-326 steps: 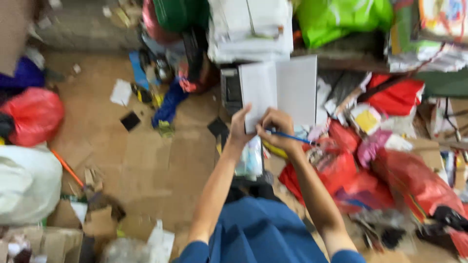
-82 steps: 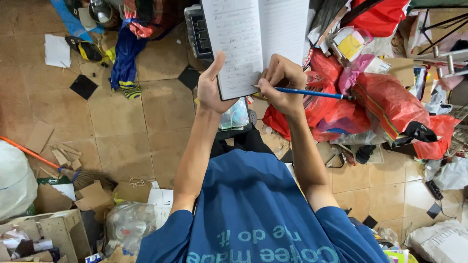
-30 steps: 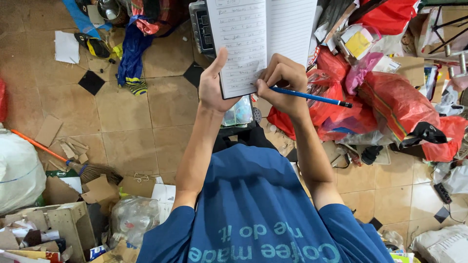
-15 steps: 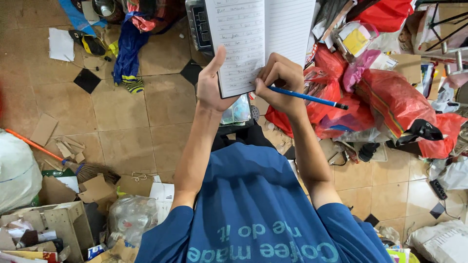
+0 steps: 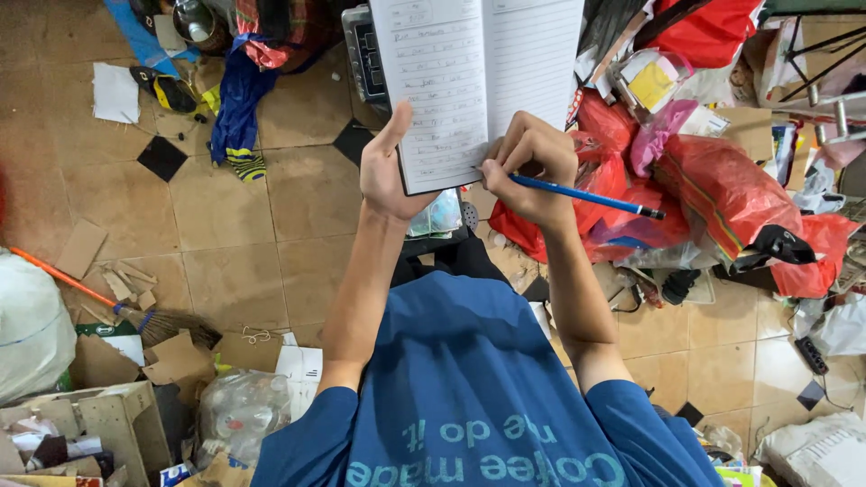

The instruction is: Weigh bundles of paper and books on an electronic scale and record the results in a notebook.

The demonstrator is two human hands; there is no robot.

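Barely anything shifts: left hand point(image 5: 390, 176) still props the open lined notebook point(image 5: 478, 86) from below, right hand point(image 5: 530, 167) pinching the blue pencil point(image 5: 586, 196), tip on page.

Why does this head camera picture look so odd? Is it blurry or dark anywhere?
Head view: light is even and soft, without hard shadows or glare. The notebook, the left hand holding it and the right hand with the blue pencil are sharp. The picture appears upside down, since the shirt lettering reads inverted, and the tiled floor seems stretched toward the edges.
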